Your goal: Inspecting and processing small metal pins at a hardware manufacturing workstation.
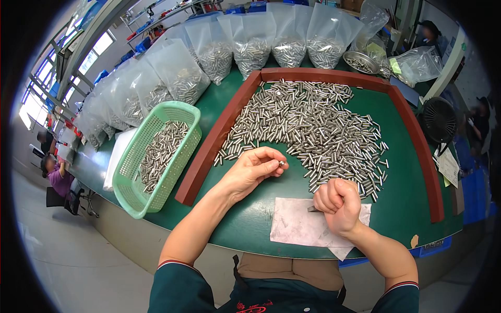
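Left hand (250, 169) pinches 1 small metal pin (281, 163) at fingertips, above green table (250, 219). Right hand (338, 201) fisted around a dark tool (311, 209) over white paper (297, 227). Pin probably rigid, light, slick; best gripped across its shaft.

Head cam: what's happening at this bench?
A person sits at a green table with a heap of small metal pins inside a red-brown frame. The left hand pinches one pin at its fingertips; the right hand is fisted around a small tool over a white sheet. A green basket holds more pins.
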Available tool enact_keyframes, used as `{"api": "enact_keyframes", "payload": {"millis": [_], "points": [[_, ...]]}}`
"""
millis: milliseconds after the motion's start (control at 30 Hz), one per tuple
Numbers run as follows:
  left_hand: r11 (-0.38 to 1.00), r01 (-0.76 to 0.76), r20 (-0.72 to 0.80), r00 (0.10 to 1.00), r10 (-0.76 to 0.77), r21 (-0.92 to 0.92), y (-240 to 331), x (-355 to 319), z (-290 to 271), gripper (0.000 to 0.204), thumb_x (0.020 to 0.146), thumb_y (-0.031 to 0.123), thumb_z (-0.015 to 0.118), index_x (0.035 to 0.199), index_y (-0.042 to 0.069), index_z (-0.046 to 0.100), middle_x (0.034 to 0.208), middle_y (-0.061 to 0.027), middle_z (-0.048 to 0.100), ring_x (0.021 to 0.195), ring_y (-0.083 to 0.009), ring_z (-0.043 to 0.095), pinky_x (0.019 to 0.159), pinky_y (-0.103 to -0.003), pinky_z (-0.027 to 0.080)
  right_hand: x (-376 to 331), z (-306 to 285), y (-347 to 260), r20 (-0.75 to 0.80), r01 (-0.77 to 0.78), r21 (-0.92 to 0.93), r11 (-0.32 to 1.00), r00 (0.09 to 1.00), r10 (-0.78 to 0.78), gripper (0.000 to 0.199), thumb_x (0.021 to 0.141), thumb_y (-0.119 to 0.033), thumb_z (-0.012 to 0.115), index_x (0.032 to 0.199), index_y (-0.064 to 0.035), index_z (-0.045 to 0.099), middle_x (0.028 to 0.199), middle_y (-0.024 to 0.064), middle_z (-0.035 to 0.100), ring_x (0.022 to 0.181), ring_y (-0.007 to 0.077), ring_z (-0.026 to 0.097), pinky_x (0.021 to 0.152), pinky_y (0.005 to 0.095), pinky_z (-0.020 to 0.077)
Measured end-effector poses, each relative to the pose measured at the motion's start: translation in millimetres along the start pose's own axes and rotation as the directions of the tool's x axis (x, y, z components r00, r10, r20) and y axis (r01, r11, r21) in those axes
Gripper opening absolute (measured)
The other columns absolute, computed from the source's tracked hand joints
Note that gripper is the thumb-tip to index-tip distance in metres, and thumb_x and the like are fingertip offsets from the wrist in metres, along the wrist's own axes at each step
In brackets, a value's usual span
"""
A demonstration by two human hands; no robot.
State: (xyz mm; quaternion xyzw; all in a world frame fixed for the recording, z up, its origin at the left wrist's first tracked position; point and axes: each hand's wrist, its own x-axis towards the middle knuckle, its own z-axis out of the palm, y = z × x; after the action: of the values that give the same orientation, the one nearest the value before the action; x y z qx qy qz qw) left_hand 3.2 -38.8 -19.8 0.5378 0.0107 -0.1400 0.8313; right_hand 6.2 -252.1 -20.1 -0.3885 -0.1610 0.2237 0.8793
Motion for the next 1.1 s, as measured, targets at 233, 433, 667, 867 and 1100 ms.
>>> {"api": "enact_keyframes", "payload": {"millis": [233, 433, 667, 867, 1100], "points": [[0.944, 0.118, 0.08, 0.986, -0.15, 0.308, -1, -7, 27, 0.015, 0.081, 0.006, 0.056, 0.094, -0.003, 0.056, 0.081, -0.0081, 0.06, 0.072, -0.0109, 0.057, 0.066, -0.022, 0.047, 1, -2, 0, -0.01, 0.002, 0.024, 1.0, 1.0, -0.002, 0.039, 0.084, -0.016, 0.035, 0.047, -0.0085, 0.027, 0.041, 0.0002, 0.027, 0.039, 0.0085, 0.019, 0.039, 0.0244, 0.0181], [0.595, -0.232, 0.249, 0.967, 0.054, 0.77, -19, -16, 56, 0.016, 0.071, 0.004, 0.059, 0.086, 0.0, 0.058, 0.073, -0.0076, 0.059, 0.064, -0.0164, 0.056, 0.061, -0.027, 0.045, 5, -4, -1, 0.01, 0.03, -0.029, 0.999, 0.999, -0.03, 0.04, 0.084, -0.018, 0.034, 0.045, -0.0106, 0.026, 0.039, -0.0005, 0.025, 0.036, 0.0089, 0.017, 0.037, 0.0253, 0.0176], [0.21, -0.478, 0.444, 0.875, 0.193, 0.853, -27, -15, 58, 0.012, 0.064, 0.003, 0.063, 0.074, 0.002, 0.056, 0.072, -0.0077, 0.05, 0.066, -0.0247, 0.048, 0.058, -0.033, 0.04, 3, -10, -5, 0.013, 0.083, 0.024, 0.996, 0.996, -0.083, 0.039, 0.084, -0.019, 0.034, 0.046, -0.0109, 0.027, 0.04, -0.0009, 0.026, 0.037, 0.0086, 0.018, 0.038, 0.0248, 0.0169], [0.17, -0.429, 0.385, 0.891, 0.24, 0.887, -32, -14, 59, 0.01, 0.064, 0.004, 0.065, 0.07, 0.004, 0.056, 0.069, -0.0061, 0.05, 0.061, -0.0231, 0.047, 0.055, -0.032, 0.04, 1, -8, -7, -0.028, 0.057, 0.034, 0.998, 0.998, -0.056, 0.039, 0.083, -0.018, 0.035, 0.046, -0.0104, 0.027, 0.04, -0.0006, 0.026, 0.037, 0.0086, 0.019, 0.038, 0.0247, 0.0171], [0.096, -0.418, 0.379, 0.882, 0.28, 0.903, -35, -15, 65, 0.009, 0.062, 0.002, 0.064, 0.066, 0.004, 0.056, 0.065, -0.0044, 0.049, 0.057, -0.0214, 0.045, 0.052, -0.031, 0.038, -2, -10, -4, -0.048, 0.036, 0.035, 0.999, 0.998, -0.034, 0.039, 0.083, -0.018, 0.036, 0.046, -0.0102, 0.026, 0.041, -0.0015, 0.026, 0.039, 0.0085, 0.021, 0.039, 0.0244, 0.0179]]}}
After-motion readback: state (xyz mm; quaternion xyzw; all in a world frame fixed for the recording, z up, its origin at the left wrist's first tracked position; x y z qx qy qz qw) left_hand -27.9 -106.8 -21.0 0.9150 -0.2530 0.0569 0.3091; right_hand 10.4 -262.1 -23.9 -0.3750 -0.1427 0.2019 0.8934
